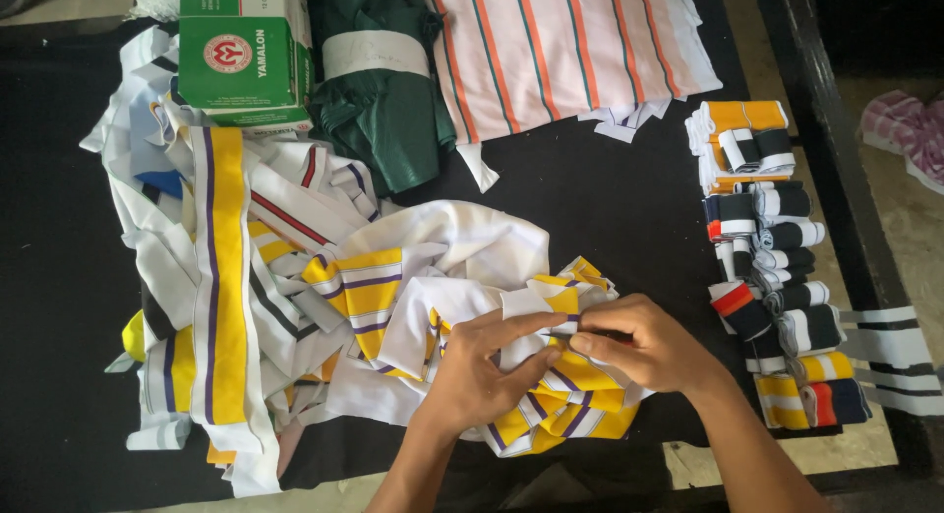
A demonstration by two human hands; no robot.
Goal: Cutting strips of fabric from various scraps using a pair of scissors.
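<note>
Both hands pinching the yellow-striped collar piece (565,361): left hand (482,370), right hand (644,346) grip closed; best kept taut, edges aligned.

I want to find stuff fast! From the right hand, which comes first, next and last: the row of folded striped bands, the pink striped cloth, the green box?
From the right hand:
1. Row of folded striped bands, just off to the right.
2. Pink striped cloth, at the top middle.
3. Green box, far at the top left.
</note>
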